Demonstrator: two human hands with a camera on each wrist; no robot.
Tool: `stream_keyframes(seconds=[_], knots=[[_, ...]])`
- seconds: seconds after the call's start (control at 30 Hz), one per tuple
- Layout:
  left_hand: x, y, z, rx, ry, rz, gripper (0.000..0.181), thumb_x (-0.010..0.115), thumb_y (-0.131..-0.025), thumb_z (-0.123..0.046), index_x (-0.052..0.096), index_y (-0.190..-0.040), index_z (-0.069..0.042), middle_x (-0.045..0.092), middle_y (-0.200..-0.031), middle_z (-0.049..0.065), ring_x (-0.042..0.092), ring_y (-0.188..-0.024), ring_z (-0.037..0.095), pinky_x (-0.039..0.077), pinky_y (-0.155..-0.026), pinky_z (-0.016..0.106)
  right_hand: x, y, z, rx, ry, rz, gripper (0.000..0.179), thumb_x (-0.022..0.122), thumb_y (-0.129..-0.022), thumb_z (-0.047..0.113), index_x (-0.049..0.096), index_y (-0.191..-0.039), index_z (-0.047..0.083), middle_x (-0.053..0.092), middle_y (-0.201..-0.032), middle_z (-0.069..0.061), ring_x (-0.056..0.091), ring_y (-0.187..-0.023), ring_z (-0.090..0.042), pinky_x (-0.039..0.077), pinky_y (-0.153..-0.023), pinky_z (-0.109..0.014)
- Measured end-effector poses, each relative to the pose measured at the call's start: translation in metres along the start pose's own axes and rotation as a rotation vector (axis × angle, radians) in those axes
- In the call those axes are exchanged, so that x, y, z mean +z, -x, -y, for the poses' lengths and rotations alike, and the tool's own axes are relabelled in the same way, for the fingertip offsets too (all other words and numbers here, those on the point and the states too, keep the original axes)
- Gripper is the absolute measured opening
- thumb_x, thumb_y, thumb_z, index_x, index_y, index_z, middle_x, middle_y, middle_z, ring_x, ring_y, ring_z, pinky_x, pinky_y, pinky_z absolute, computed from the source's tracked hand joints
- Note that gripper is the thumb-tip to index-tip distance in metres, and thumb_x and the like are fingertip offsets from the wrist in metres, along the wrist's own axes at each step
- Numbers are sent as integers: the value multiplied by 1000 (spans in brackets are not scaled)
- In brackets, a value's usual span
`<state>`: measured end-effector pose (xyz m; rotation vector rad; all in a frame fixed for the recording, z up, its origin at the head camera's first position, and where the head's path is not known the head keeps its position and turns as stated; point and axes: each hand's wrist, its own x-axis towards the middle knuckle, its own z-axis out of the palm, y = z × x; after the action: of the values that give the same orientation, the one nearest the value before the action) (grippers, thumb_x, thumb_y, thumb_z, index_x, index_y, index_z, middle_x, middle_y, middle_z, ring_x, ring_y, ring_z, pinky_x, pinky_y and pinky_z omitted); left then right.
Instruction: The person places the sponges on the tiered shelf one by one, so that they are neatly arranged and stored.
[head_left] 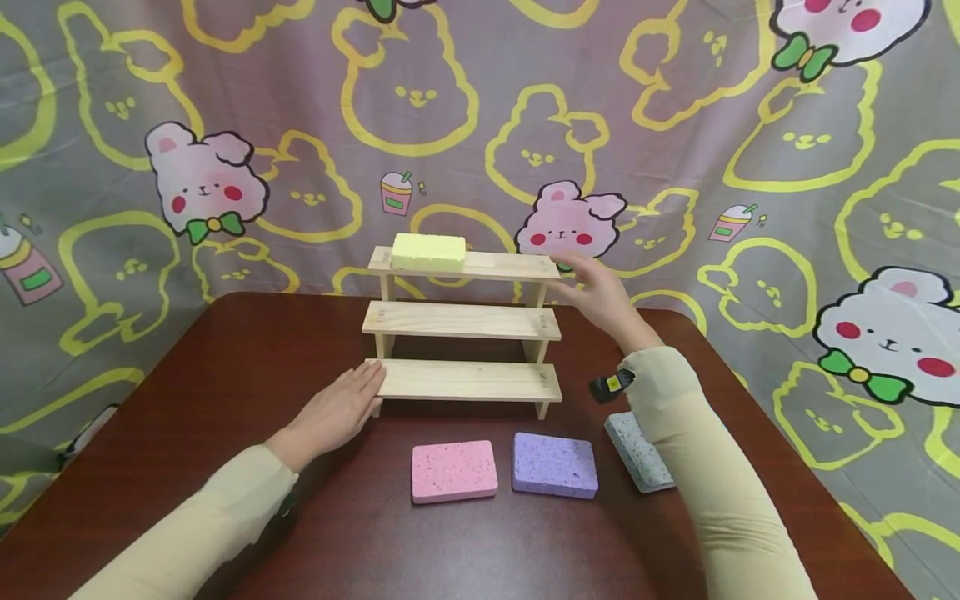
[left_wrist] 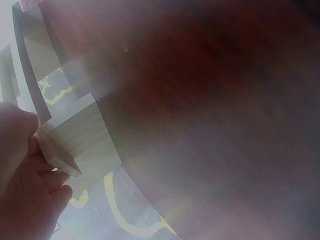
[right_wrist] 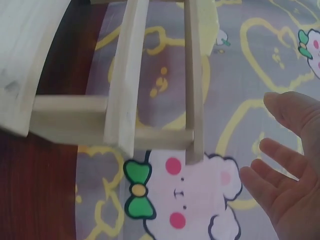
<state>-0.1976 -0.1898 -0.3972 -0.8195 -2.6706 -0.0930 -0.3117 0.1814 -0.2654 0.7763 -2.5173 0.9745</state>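
A three-tier wooden display stand (head_left: 461, 379) stands on the table. My left hand (head_left: 333, 415) is at the left end of its lowest shelf; in the left wrist view the thumb and fingers (left_wrist: 61, 197) pinch the end of the board. A yellow sponge (head_left: 429, 252) lies on the left part of the top shelf. My right hand (head_left: 600, 300) is beside the right end of that shelf. In the right wrist view its fingers (right_wrist: 282, 157) are spread and hold nothing, apart from the wood.
In front of the stand lie a pink sponge (head_left: 454, 472) and a purple sponge (head_left: 555, 465). A grey-blue sponge (head_left: 637, 454) sits to their right, partly hidden by the right sleeve (head_left: 708, 467). Behind the brown table (head_left: 225, 358) hangs a patterned cloth (head_left: 465, 108).
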Motion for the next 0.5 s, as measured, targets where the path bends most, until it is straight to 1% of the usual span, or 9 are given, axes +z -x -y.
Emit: stream_keyframes(seconds=[0.1, 0.3, 0.5], knots=[[0, 0, 1, 0, -1, 1, 44, 55, -91, -10, 46, -126, 14, 45, -130, 28, 40, -123, 39, 33, -101, 47, -5, 5, -6, 20, -3, -8, 44, 67, -86, 15, 55, -127, 6, 50, -129, -11, 45, -120, -26, 40, -96, -42], [1, 0, 1, 2, -2, -1, 43, 54, -91, -10, 46, -126, 14, 45, -130, 29, 40, -123, 39, 33, -101, 48, -16, 12, -18, 59, -10, -40, 43, 65, -86, 10, 54, -127, 6, 50, -128, -14, 44, -120, -31, 40, -96, -44], [1, 0, 1, 3, -3, -6, 43, 54, -91, -10, 46, -126, 14, 45, -130, 29, 40, -123, 39, 33, -101, 47, -27, 18, -27, 151, -11, -44, 46, 65, -87, 16, 52, -131, 9, 45, -133, -13, 41, -122, -32, 38, -97, -46]])
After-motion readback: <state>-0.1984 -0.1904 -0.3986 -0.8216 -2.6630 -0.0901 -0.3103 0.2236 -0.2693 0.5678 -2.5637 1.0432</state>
